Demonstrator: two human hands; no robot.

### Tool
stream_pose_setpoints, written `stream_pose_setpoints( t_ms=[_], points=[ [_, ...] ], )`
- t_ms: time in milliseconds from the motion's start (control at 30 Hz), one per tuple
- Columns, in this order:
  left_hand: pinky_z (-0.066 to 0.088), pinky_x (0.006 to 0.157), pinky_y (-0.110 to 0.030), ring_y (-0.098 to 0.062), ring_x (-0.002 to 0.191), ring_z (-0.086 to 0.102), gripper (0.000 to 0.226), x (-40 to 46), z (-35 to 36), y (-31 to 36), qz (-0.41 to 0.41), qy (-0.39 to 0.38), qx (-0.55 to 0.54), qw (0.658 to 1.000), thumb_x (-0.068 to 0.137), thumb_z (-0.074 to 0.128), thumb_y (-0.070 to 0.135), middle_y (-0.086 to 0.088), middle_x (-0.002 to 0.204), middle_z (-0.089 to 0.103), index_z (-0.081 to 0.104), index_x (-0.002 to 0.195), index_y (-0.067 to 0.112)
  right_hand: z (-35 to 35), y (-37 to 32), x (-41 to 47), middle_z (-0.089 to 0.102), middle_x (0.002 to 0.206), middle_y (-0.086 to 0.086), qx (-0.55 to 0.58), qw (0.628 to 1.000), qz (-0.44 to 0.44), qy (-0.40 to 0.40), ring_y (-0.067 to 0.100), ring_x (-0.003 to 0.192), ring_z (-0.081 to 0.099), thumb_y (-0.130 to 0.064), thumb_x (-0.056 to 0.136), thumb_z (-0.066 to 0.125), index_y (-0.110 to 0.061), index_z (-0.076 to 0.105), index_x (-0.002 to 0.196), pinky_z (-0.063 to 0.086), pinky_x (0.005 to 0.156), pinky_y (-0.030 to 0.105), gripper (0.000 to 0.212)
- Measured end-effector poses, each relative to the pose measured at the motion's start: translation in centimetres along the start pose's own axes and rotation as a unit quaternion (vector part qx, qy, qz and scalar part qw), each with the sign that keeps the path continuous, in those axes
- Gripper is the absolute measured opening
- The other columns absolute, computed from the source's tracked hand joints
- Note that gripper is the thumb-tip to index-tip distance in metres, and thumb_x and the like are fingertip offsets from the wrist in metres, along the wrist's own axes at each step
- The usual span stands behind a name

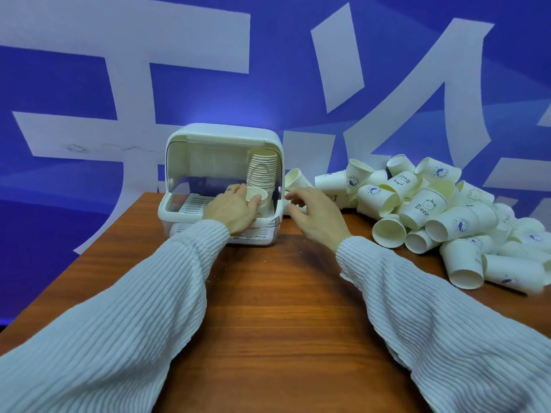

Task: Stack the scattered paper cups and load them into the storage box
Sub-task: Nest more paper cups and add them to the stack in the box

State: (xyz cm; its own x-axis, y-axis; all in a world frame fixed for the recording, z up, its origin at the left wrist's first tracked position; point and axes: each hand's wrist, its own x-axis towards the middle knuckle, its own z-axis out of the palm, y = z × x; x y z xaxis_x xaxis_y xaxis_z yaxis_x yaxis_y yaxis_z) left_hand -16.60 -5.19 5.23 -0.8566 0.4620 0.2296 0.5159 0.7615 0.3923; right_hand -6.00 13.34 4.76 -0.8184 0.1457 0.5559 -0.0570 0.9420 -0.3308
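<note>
A white storage box stands open at the table's far edge, its slatted floor showing. Inside on its right side rises a tall stack of paper cups. My left hand reaches into the box and grips an upright paper cup at the foot of that stack. Just outside the box's right wall my right hand hovers with fingers apart, holding nothing. A big heap of scattered paper cups with blue prints lies on the table to the right.
The brown wooden table ends at a left edge close to the box. Behind stands a blue wall with large white characters. One loose cup lies right beside the box's right wall.
</note>
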Motion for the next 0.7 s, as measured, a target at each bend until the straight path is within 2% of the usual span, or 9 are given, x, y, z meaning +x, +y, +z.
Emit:
stream_pose_setpoints(
  t_ms=[67,133,200,300,433,567,700],
  points=[
    [0.039,0.112,-0.051,-0.031,0.141,0.043,0.067,0.4,0.2,0.1,0.002,-0.006,0.007,1.0,0.104,0.023,0.055,-0.009,0.162,0.034,0.034,0.154,0.012,-0.1,0.9,-0.3,0.068,0.109,-0.011,-0.015,1.0,0.023,0.008,0.011,0.102,0.06,-0.034,0.1,0.055,-0.026,0.068,0.122,0.052,0.088,0.036,0.027],
    [0.033,0.116,-0.054,-0.032,0.147,0.034,0.069,0.6,0.2,0.2,0.001,-0.01,0.024,1.0,0.102,0.026,0.058,-0.008,0.165,0.027,0.031,0.157,0.016,-0.2,1.9,0.0,0.069,0.109,-0.01,-0.031,0.998,0.051,0.006,0.011,0.103,0.06,-0.035,0.099,0.054,-0.027,0.068,0.122,0.054,0.087,0.038,0.028],
    [0.028,0.116,-0.054,-0.03,0.15,0.025,0.069,0.4,0.2,0.2,0.007,0.039,0.019,0.999,0.1,0.034,0.06,-0.008,0.165,0.027,0.034,0.156,0.019,-0.1,2.9,0.7,0.068,0.112,-0.009,-0.051,0.996,0.07,-0.01,0.013,0.106,0.061,-0.035,0.098,0.053,-0.028,0.066,0.124,0.055,0.089,0.041,0.029],
    [0.034,0.112,-0.053,-0.029,0.144,0.034,0.06,-0.7,0.8,0.7,0.056,0.15,-0.013,0.987,0.099,0.046,0.053,-0.008,0.156,0.041,0.044,0.148,0.018,0.5,3.8,2.2,0.063,0.127,-0.002,-0.131,0.986,0.061,-0.079,0.02,0.116,0.06,-0.031,0.099,0.054,-0.028,0.061,0.134,0.055,0.093,0.043,0.036],
    [0.037,0.112,-0.051,-0.028,0.142,0.036,0.057,-1.4,2.2,1.2,0.082,0.158,-0.041,0.983,0.098,0.054,0.045,-0.008,0.152,0.044,0.045,0.147,0.017,2.8,4.4,4.6,0.057,0.142,0.002,-0.205,0.971,0.043,-0.118,0.027,0.124,0.057,-0.023,0.097,0.057,-0.027,0.053,0.145,0.053,0.096,0.044,0.048],
    [0.037,0.114,-0.05,-0.027,0.143,0.035,0.057,-1.5,3.2,0.9,0.094,0.155,-0.037,0.983,0.097,0.056,0.043,-0.007,0.153,0.044,0.045,0.147,0.019,4.9,5.1,5.3,0.061,0.129,0.007,-0.258,0.96,0.034,-0.103,0.029,0.115,0.058,-0.024,0.093,0.064,-0.021,0.048,0.142,0.05,0.092,0.042,0.052],
    [0.037,0.114,-0.05,-0.027,0.143,0.036,0.056,-1.4,3.2,0.8,0.1,0.158,-0.036,0.982,0.097,0.058,0.041,-0.007,0.152,0.045,0.045,0.146,0.018,5.0,5.7,4.9,0.058,0.125,0.006,-0.299,0.952,-0.002,-0.061,0.026,0.113,0.056,-0.036,0.085,0.075,-0.02,0.055,0.13,0.047,0.094,0.038,0.051]
  ],
)
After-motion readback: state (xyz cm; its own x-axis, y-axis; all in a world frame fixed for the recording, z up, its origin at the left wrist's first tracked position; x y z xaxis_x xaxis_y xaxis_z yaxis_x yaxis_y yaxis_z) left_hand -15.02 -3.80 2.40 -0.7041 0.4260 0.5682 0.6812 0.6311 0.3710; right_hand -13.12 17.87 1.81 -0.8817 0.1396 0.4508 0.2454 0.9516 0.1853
